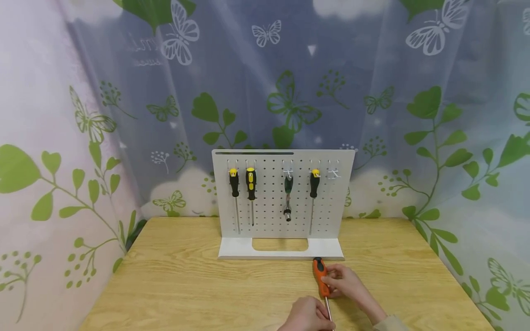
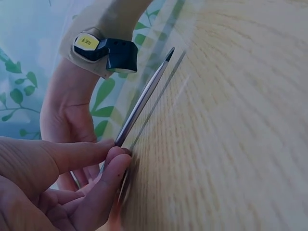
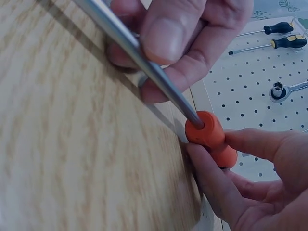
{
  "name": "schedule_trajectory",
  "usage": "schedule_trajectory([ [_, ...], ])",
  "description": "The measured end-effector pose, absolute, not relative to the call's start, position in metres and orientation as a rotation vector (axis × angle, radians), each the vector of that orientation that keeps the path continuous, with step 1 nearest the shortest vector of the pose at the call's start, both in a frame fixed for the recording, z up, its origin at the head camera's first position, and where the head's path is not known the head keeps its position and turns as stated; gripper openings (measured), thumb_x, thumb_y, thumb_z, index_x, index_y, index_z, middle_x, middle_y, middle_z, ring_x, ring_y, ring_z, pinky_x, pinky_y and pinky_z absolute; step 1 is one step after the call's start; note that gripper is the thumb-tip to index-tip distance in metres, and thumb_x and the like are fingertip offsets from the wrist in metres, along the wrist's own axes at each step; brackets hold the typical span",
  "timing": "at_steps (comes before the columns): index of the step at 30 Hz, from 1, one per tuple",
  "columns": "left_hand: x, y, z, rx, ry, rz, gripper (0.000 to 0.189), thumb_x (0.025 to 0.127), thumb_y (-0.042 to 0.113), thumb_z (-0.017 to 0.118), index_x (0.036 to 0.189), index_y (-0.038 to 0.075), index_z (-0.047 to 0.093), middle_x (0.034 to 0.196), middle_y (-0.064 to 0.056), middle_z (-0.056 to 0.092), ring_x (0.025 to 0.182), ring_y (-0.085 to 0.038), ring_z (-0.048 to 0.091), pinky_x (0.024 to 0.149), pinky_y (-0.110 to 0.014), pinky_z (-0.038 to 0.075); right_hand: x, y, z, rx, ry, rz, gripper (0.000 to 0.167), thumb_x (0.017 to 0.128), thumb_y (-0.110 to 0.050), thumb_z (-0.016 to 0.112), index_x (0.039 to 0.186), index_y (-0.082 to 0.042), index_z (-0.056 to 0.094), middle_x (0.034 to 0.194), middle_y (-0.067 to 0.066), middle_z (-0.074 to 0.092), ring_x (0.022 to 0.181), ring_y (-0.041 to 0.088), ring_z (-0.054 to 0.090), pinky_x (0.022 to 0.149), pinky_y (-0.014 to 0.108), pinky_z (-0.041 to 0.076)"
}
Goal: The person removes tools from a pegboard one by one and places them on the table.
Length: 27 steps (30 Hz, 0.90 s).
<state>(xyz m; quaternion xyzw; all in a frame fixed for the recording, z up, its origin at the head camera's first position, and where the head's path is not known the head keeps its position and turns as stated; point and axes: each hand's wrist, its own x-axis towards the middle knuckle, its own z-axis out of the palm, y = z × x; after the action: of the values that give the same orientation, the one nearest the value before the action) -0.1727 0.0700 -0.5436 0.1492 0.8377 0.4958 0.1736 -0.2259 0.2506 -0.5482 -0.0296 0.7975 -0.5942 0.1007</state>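
A screwdriver with an orange and black handle (image 1: pixel 321 277) is held low over the wooden table, its handle end near the pegboard's base. My right hand (image 1: pixel 345 286) pinches the orange handle (image 3: pixel 210 130) between thumb and fingers. Lower down, my left hand (image 1: pixel 307 314) grips the metal shaft (image 3: pixel 144 65) with thumb and fingertips. In the left wrist view the shaft (image 2: pixel 147 96) runs out past the left fingers to a dark tip, close over the wood.
A white pegboard (image 1: pixel 269 225) stands at the table's back. On it hang yellow-and-black screwdrivers (image 1: pixel 250 184) and a ratchet wrench (image 1: pixel 288 197). A bare hook (image 1: pixel 333 174) sits at its upper right. Patterned curtains (image 1: pixel 232 69) surround the wooden table (image 1: pixel 186 280).
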Motion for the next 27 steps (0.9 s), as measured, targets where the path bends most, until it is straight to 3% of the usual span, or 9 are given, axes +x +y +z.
schedule_trajectory([
  [10,-0.1753,0.0696,-0.5438,0.479,2.454,1.312,0.018,0.075,0.016,0.089,0.069,0.014,0.073,0.058,0.012,0.065,0.057,0.002,0.055,0.055,-0.017,0.047,-0.2259,0.2511,-0.5488,-0.122,2.352,-1.756,0.047,0.095,-0.004,0.067,0.126,0.024,0.045,0.092,0.011,0.065,0.070,0.017,0.064,0.063,0.038,0.064],
  [27,-0.1744,0.0718,-0.5428,0.470,2.469,1.306,0.019,0.075,0.016,0.090,0.069,0.014,0.072,0.059,0.010,0.066,0.058,0.001,0.056,0.055,-0.018,0.047,-0.2264,0.2511,-0.5497,-0.100,2.387,-1.712,0.045,0.096,-0.004,0.067,0.126,0.022,0.047,0.092,0.012,0.065,0.070,0.018,0.065,0.062,0.038,0.063],
])
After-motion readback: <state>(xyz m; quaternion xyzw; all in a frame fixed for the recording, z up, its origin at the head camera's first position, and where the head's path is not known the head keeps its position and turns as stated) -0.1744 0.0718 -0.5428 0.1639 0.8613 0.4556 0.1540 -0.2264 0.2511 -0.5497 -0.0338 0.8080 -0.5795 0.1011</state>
